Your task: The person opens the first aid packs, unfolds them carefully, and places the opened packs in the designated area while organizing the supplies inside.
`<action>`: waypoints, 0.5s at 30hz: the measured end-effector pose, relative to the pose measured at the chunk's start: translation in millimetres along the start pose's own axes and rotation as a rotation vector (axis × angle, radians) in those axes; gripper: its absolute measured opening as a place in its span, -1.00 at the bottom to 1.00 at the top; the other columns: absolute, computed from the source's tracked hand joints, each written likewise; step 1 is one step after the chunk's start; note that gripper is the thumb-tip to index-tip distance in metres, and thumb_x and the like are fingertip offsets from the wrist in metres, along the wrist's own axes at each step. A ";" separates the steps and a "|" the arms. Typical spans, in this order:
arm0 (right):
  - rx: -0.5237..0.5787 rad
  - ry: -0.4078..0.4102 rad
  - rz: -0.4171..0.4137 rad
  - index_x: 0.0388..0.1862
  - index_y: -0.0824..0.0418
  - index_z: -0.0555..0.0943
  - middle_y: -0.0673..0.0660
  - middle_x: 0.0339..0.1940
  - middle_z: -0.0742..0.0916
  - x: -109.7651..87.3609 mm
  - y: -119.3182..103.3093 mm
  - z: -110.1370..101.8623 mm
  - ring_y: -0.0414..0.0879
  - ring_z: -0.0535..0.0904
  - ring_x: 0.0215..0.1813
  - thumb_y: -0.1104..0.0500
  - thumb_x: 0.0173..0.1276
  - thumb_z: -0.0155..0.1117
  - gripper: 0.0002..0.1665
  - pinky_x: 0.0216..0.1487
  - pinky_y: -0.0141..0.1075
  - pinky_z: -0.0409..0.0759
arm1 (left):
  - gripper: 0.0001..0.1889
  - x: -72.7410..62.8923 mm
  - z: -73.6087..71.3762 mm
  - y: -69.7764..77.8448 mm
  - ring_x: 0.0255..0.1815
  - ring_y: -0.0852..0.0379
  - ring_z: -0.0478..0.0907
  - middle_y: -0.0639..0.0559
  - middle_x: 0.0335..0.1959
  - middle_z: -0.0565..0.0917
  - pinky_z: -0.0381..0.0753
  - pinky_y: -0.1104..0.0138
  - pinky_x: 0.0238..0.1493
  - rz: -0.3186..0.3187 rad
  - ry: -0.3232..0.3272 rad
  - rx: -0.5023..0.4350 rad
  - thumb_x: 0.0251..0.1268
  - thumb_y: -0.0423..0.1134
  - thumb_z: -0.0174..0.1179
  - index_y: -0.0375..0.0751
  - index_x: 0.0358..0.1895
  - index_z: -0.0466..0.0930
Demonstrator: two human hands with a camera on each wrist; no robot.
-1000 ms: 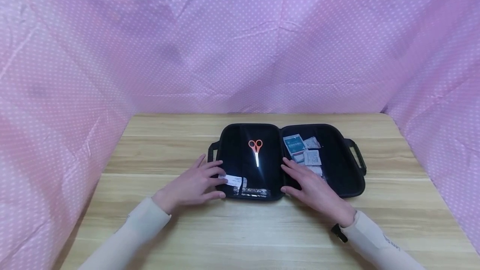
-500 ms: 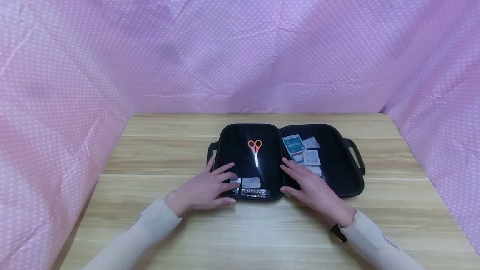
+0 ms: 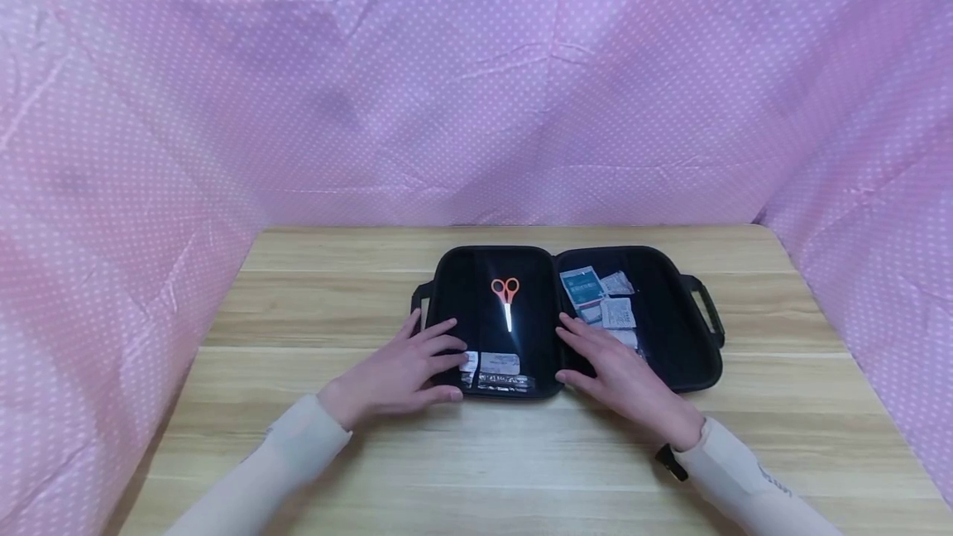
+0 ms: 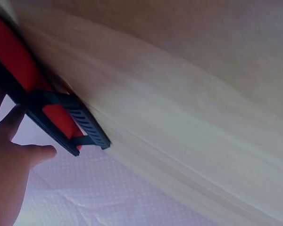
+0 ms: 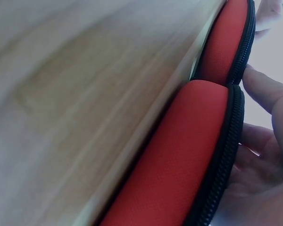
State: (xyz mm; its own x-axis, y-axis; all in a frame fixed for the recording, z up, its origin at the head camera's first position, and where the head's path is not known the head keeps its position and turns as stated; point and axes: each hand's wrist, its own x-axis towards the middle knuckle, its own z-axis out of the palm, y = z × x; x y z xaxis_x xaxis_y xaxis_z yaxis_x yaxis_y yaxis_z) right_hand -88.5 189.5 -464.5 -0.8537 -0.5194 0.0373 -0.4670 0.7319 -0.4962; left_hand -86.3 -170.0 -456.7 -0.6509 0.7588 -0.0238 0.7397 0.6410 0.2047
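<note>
A black-lined case (image 3: pixel 456 288) lies unfolded on the table, its red zippered shell (image 5: pixel 172 150) showing in the right wrist view. Orange-handled scissors (image 3: pixel 505 298) sit in the left half. Below them, a white packet (image 3: pixel 500 364) and a shiny clear-wrapped item (image 3: pixel 506 382) lie partly behind a dark strap. My left hand (image 3: pixel 395 372) spreads its fingers over that half's near left corner, fingertips right at the packet. My right hand (image 3: pixel 621 375) rests at the near edge beside the hinge, fingers extended. Right of the hinge are a teal packet (image 3: pixel 584 288) and small white packets (image 3: pixel 618 313), partly hidden by this hand.
The case has a carry handle (image 3: pixel 706 310) on the right and another handle (image 4: pixel 92 125) at the left end. The wooden table (image 3: pixel 328 288) extends around it. Pink dotted cloth (image 3: pixel 476 89) hangs behind and along both sides.
My left hand moved right, and the white packet slid right behind the strap. The hand has since drawn back slightly left. My right hand has stayed in place.
</note>
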 end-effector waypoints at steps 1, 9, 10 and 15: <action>-0.002 0.000 0.000 0.51 0.25 0.47 0.15 0.62 0.38 0.0 -0.1 0.0 0.22 0.30 0.58 -0.07 0.41 0.45 -0.20 0.44 0.25 0.34 | -0.38 -0.8 -0.3 -0.4 0.63 -0.14 0.15 0.07 0.37 0.58 -0.09 -0.41 0.49 0.001 0.000 0.004 0.53 0.31 0.01 -0.04 0.33 0.65; -0.005 0.000 -0.002 0.51 0.25 0.46 0.15 0.62 0.38 -0.2 -0.3 0.2 0.22 0.30 0.58 -0.07 0.41 0.45 -0.19 0.44 0.25 0.34 | -0.35 1.0 4.2 2.5 0.64 -0.15 0.14 0.10 0.35 0.59 -0.10 -0.45 0.46 0.040 -0.039 0.011 0.57 0.36 -0.13 0.00 0.32 0.66; -0.004 -0.001 -0.001 0.51 0.25 0.46 0.15 0.62 0.38 -0.2 -0.4 0.2 0.22 0.30 0.58 -0.07 0.41 0.45 -0.19 0.43 0.25 0.34 | -0.35 1.9 4.7 3.2 0.64 -0.15 0.13 0.10 0.35 0.59 -0.11 -0.45 0.46 0.043 -0.039 0.008 0.57 0.36 -0.12 0.01 0.32 0.66; -0.005 -0.002 -0.001 0.51 0.25 0.46 0.15 0.62 0.38 -0.3 0.0 0.5 0.22 0.30 0.58 -0.07 0.40 0.45 -0.19 0.43 0.25 0.34 | -0.35 5.8 5.4 6.2 0.65 -0.11 0.11 0.11 0.35 0.59 -0.13 -0.44 0.47 0.037 -0.041 -0.004 0.55 0.36 -0.10 0.01 0.31 0.68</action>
State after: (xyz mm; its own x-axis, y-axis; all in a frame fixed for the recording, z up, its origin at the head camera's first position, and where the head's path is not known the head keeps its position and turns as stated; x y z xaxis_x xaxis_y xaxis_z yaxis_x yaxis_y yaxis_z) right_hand -88.1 189.4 -465.0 -0.8528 -0.5210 0.0361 -0.4690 0.7336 -0.4918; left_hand -84.6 -161.0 -460.9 -0.6159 0.7859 -0.0558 0.7623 0.6123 0.2097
